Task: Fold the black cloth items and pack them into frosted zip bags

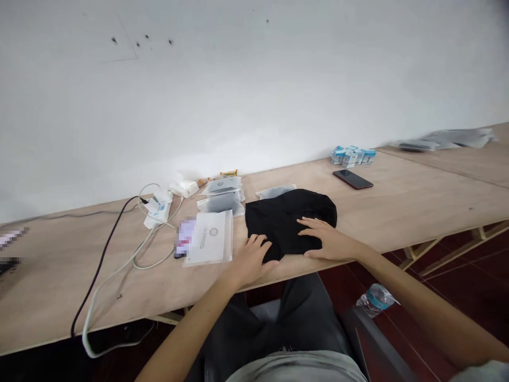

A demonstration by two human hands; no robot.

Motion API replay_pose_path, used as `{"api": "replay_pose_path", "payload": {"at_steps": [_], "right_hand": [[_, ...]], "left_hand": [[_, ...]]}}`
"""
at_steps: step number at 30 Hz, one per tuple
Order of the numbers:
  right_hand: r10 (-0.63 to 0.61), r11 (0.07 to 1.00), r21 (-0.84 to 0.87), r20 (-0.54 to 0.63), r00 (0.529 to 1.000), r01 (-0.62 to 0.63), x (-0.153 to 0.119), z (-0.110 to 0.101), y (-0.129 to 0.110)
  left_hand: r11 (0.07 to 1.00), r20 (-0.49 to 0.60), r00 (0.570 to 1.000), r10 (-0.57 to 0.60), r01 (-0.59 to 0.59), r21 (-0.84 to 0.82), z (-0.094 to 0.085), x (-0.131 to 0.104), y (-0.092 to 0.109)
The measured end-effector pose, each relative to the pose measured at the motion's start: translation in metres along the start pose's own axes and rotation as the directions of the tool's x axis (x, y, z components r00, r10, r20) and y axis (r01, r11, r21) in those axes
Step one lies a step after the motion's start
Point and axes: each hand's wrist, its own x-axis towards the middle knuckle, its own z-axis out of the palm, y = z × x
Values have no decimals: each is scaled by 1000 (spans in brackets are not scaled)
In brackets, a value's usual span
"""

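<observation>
A black cloth item, perhaps a cap or garment, lies on the wooden table in front of me; its exact kind is unclear. My left hand rests at its near left corner, fingers spread and touching the fabric. On its right part lies my right hand, palm down with fingers stretched out. Just left of the cloth is a flat white translucent bag with a printed logo. Partly tucked behind the cloth sits another translucent packet.
Filled translucent packets lie farther back. Cables run from a power strip over the table's left edge. A dark phone and small blue-white boxes are at right. A plastic bottle is below the table.
</observation>
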Motion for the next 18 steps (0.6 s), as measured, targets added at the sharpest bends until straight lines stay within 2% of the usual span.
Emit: {"api": "replay_pose_path", "payload": {"at_steps": [4, 9, 11, 15, 18], "right_hand": [[9, 995, -95, -80, 997, -16, -10, -4, 13], [11, 996, -89, -181, 983, -27, -13, -8, 14], [15, 999, -45, -182, 983, -23, -15, -12, 11], [28, 995, 95, -114, 993, -17, -14, -25, 9], [74, 993, 104, -222, 972, -52, 2, -28, 14]], "left_hand": [[998, 21, 999, -43, 42, 49, -6, -15, -6], [994, -3, 998, -57, 57, 98, -6, -18, -5], [998, -34, 997, -67, 68, 17, -10, -20, -6], [953, -37, 988, -149, 134, -273, -29, -18, -14], [900, 7, 954, -300, 286, -328, -37, -3, -22]]}}
